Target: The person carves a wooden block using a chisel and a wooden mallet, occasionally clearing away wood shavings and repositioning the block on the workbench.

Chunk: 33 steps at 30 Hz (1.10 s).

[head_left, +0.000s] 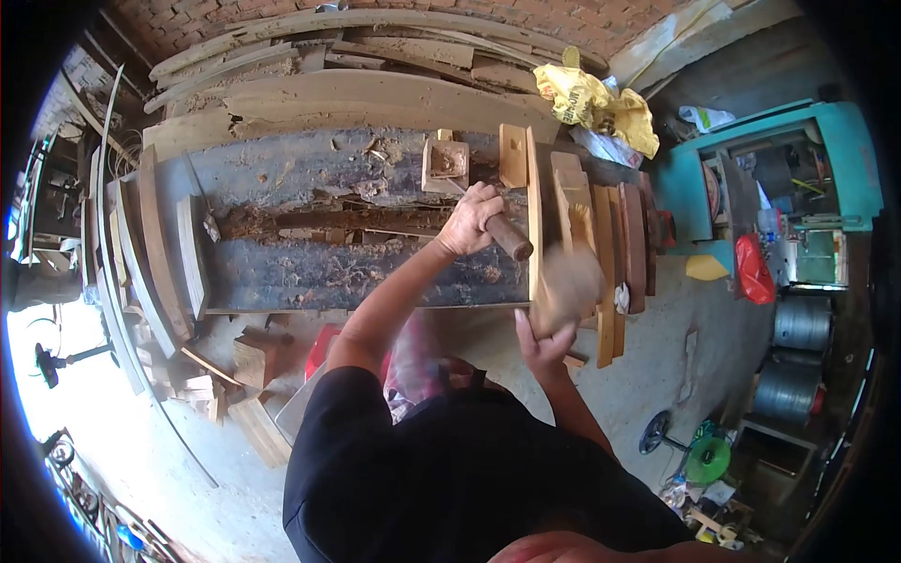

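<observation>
My left hand is wrapped round a chisel, its thick wooden handle pointing toward me and to the right. The chisel's blade reaches up to a small wooden block with a square hollow that holds wood chips. In my right hand, low on the right, is a wooden mallet, its head blurred by motion. The mallet head is just below and to the right of the chisel handle. Beneath the block lies the dark, worn workbench, with a long split down its middle.
Upright boards and several wooden pieces line the bench's right end. Curved planks lean at the left. A yellow sack lies at the back right, near a teal machine. A fan stands on the floor.
</observation>
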Each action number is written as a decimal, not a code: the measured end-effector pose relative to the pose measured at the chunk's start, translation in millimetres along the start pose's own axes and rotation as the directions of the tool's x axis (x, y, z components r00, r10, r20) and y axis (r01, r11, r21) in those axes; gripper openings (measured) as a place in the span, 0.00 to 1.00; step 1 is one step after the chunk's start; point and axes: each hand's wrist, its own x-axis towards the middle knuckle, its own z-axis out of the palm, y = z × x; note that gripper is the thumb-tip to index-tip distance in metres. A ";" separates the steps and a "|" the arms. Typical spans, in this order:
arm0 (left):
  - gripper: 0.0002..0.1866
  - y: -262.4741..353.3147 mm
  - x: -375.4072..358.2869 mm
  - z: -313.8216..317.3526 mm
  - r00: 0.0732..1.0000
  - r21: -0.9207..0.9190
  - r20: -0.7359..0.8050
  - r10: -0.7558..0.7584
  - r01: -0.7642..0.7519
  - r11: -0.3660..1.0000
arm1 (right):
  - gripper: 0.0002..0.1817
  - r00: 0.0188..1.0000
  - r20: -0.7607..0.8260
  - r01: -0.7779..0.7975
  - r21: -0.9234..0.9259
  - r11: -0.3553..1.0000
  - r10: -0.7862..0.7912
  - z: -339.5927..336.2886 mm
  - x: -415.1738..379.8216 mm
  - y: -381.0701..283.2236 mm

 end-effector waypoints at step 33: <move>0.14 -7.1 -25.7 -0.9 0.985 0.001 0.148 0.094 -0.095 0.995 | 0.29 0.976 0.147 0.204 -0.357 0.911 -0.161 26.5 -41.8 47.4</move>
